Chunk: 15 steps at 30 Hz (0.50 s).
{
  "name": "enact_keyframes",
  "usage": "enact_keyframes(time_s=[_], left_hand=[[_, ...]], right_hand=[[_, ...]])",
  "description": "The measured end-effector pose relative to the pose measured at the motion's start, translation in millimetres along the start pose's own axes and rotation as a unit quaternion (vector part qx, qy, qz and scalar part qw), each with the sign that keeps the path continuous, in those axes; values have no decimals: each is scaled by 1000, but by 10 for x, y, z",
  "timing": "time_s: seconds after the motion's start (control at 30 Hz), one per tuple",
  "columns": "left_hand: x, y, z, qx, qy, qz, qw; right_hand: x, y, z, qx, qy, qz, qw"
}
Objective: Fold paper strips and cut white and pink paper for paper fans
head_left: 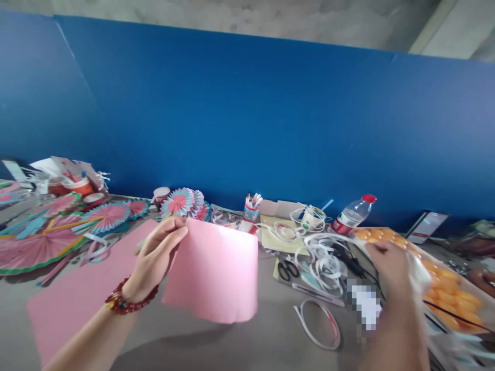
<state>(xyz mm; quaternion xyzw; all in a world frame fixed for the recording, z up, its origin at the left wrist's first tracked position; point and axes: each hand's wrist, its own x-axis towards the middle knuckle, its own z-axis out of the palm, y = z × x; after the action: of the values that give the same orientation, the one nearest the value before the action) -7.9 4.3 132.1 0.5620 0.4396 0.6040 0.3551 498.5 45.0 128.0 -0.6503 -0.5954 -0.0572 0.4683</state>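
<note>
My left hand (162, 245), with a red bead bracelet on the wrist, pinches a pink sheet of paper (216, 273) by its upper left corner. That sheet hangs above the table, its lower edge curving. Over on the right, my right hand (389, 260) is blurred, its fingers closed on the end of a white strip (358, 241). The strip runs back to a tangled heap of white strips (325, 263). A larger pink sheet (93, 288) lies flat under my left forearm. One loose white-and-red coil of strip (319, 324) rests nearer to me.
Black-handled scissors (288, 269) and a utility knife (319, 294) lie mid-table. A bottle with a red cap (351, 214) stands behind, beside an orange patterned board (452, 288). Pleated paper fans (50, 232) crowd the left. A blue wall (247, 113) closes off the back.
</note>
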Motion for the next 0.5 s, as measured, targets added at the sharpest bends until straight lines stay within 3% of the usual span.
enact_keyframes(time_s=[0.1,0.13,0.2,0.23,0.3,0.33,0.43,0.5], left_hand=[[1,-46,40,50,-48,-12,998],[0,-46,58,67,-66,-4,996],[-4,-23,87,90,-109,19,990],[-8,-5,94,95,-135,31,986],[-20,29,86,94,-193,53,975],[-27,39,71,90,-224,62,968],[-40,44,2,86,-281,73,953],[-34,48,-37,95,-257,69,959]], right_hand=[[-56,-224,75,-147,-75,30,986],[-101,-384,167,-146,-43,2,988],[-240,-789,423,-15,-71,-110,991],[-329,-1008,567,78,-144,-154,974],[-519,-1410,829,227,-301,-224,899],[-608,-1571,928,255,-348,-255,865],[-791,-1838,1040,245,-412,-308,821],[-833,-1853,984,224,-432,-307,818]])
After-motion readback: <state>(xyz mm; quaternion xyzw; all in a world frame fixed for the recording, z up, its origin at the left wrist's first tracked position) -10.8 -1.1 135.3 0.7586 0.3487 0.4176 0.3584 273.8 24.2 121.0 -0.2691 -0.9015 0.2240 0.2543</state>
